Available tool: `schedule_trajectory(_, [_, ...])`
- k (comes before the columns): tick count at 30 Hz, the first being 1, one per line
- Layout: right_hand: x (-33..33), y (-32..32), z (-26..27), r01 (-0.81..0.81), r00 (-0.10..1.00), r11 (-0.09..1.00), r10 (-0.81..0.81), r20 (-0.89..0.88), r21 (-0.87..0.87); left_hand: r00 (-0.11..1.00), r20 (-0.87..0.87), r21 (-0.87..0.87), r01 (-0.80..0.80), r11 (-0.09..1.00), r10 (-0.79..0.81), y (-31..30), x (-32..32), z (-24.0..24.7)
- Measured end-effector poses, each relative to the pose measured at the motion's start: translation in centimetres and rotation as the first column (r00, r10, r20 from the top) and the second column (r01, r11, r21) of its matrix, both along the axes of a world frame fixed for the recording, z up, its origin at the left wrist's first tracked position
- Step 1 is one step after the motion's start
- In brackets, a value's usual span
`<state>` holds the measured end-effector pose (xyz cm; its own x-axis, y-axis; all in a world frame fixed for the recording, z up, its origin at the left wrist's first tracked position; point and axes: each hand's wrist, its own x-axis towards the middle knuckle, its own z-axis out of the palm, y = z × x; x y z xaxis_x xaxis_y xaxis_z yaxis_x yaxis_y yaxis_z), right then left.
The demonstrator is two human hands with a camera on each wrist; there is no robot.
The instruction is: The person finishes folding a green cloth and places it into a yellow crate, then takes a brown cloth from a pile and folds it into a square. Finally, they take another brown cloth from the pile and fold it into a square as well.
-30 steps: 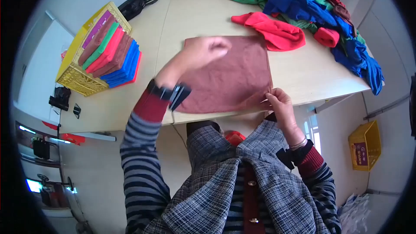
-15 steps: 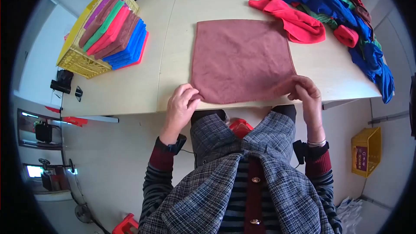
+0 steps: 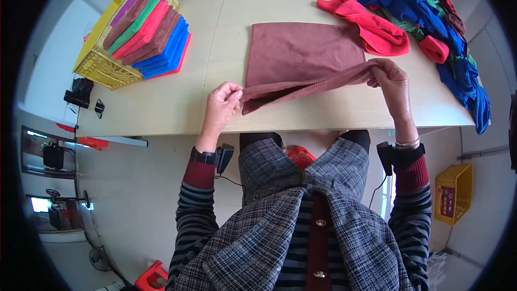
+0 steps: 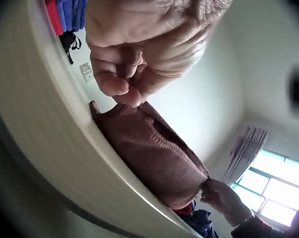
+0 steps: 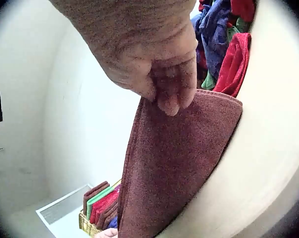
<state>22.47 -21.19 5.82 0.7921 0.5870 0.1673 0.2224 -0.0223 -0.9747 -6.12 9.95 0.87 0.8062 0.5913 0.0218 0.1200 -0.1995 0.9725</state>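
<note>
A brown cloth (image 3: 301, 43) lies on the table, its near edge raised off the surface and stretched between both hands. My left hand (image 3: 222, 109) pinches the left corner of that edge between thumb and fingertips; the left wrist view shows the cloth (image 4: 149, 153) hanging from the fingertips. With the thumb and curled fingers, my right hand (image 3: 394, 90) grips the right corner. In the right wrist view the cloth (image 5: 179, 158) drops down from this hand to the tabletop. The far part of the cloth stays flat.
A red cloth (image 3: 371, 27) touches the brown cloth's far right corner, beside a heap of blue, green and red cloths (image 3: 409, 5). At the left, folded cloths (image 3: 145, 35) lean in a yellow basket (image 3: 110, 67). The table's front edge (image 3: 301, 131) is close to my legs.
The left hand came down from over the cloth to its near left corner and took hold. Both hands then lifted the near edge and moved it away from me, over the cloth.
</note>
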Motion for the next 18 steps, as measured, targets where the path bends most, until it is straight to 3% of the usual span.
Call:
schedule_trajectory(3, [1.0,0.5,0.2,0.019,1.000,1.000,-0.019,0.009,-0.016,0.999,0.054,-0.044,0.011,0.999,-0.009,-0.5,0.6,-0.2])
schedule_trajectory(7, [1.7,0.5,0.1,0.030,0.999,0.996,-0.028,0.026,-0.084,0.981,0.192,0.078,0.010,0.997,-0.025,-1.7,0.2,-2.1])
schedule_trajectory(10, [1.9,0.5,0.0,0.026,0.999,0.994,-0.023,0.029,-0.110,0.984,0.174,0.396,-0.096,0.913,0.028,-2.3,-0.4,-1.8])
schedule_trajectory(18, [2.2,0.8,-0.3,0.036,0.999,0.995,-0.033,0.028,-0.098,0.977,0.209,0.562,-0.159,0.812,0.047,-2.6,-0.4,-2.1])
